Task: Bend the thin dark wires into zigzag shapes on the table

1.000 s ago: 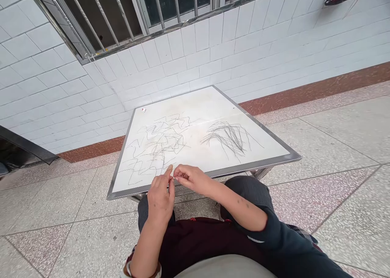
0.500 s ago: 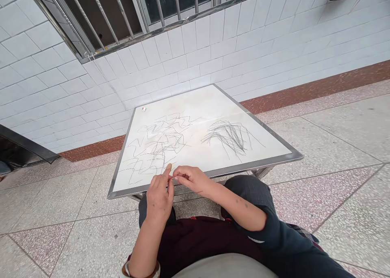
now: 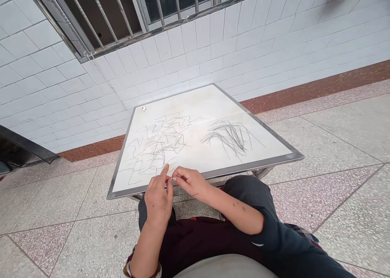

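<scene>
My left hand (image 3: 158,195) is over the near edge of a white table (image 3: 195,160), its thumb and a finger pinched on something too small to make out, with one finger pointing up. Close against its fingertips, my right hand (image 3: 190,181) is pinched as well, and what it grips is tiny. A thin dark strand shows just under the right hand. Many dark wire-like strands lie on the tabletop: a loose, wavy spread (image 3: 164,142) on the left and a denser, curved bunch (image 3: 230,136) on the right.
A small white and red object (image 3: 144,109) sits at the table's far left corner. The table has a grey metal rim and stands by a tiled wall (image 3: 195,54) with a barred window above. My knees are under its near edge.
Both hands have shifted very slightly, with the left a little to the left. The thin strand under the right hand shows more clearly.
</scene>
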Tool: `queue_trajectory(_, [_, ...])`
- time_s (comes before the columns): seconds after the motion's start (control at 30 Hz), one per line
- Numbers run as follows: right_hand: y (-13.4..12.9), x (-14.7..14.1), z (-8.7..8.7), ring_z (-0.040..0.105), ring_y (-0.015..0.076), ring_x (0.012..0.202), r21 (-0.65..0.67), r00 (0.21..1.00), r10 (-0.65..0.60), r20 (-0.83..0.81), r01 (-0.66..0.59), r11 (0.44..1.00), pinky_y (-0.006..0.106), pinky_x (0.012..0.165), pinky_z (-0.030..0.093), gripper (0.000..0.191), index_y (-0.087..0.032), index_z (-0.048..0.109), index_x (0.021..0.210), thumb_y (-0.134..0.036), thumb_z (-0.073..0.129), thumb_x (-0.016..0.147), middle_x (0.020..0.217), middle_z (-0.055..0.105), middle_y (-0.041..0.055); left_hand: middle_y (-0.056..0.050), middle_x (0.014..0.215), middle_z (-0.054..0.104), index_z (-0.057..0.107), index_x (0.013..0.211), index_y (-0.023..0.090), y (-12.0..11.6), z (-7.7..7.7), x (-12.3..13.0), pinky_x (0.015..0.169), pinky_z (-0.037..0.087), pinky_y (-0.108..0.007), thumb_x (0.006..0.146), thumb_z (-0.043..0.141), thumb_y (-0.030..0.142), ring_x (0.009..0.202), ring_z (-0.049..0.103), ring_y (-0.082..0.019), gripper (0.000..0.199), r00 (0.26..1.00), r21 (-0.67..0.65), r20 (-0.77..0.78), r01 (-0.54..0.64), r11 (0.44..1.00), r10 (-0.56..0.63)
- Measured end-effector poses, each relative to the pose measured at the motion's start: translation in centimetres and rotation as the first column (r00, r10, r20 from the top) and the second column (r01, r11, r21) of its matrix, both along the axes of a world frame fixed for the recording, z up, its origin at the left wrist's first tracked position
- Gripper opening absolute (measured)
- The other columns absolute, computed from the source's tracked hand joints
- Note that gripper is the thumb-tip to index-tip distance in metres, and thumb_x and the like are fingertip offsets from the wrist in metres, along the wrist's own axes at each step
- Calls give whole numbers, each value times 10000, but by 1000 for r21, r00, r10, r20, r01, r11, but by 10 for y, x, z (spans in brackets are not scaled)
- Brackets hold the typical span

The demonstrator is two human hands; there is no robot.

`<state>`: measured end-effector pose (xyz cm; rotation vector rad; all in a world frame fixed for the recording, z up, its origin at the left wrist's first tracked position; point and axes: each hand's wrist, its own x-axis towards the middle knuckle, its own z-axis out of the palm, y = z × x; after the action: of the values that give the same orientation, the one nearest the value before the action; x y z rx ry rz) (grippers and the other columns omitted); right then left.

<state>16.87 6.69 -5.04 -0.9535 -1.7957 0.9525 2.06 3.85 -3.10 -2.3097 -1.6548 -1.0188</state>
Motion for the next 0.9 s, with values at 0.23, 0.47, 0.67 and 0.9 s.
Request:
queue_trajectory(0.23, [-1, -2, -3, 443, 103, 597, -15, 999, 4, -35, -5, 1000, 212, 583, 335, 101, -206, 561, 864, -218, 461, 868, 698, 560, -38, -32, 859, 654, 462, 1317, 240, 0, 1, -2, 732, 469, -310, 902, 467, 196, 793, 575, -172, 417, 1000, -5, 8, 21, 1000, -21])
queue_trajectory(0.47, [2, -2, -5, 433, 103, 584, 5, 999, 31, -41, -31, 1000, 211, 573, 329, 114, -208, 566, 881, -232, 454, 877, 688, 553, -36, -30, 871, 658, 454, 1323, 240, 1, 1, -5, 745, 470, -311, 900, 472, 195, 797, 576, -171, 425, 1000, -27, 0, 31, 999, -31])
queue_trajectory(0.67, [1, -2, -6, 425, 103, 579, -13, 999, 35, -39, -35, 999, 214, 570, 327, 119, -211, 562, 894, -240, 447, 884, 696, 554, -37, -32, 868, 660, 460, 1319, 243, 1, 1, -4, 742, 476, -317, 895, 479, 199, 797, 585, -175, 427, 1000, -26, 5, 23, 999, -23])
queue_trajectory(0.9, [4, -1, -8, 439, 98, 565, -19, 997, 47, -57, -48, 999, 214, 563, 339, 108, -205, 562, 875, -239, 459, 876, 687, 570, -38, -31, 886, 664, 436, 1336, 259, 2, 1, -7, 749, 485, -316, 895, 476, 187, 812, 594, -175, 448, 998, -37, 25, 61, 997, -60])
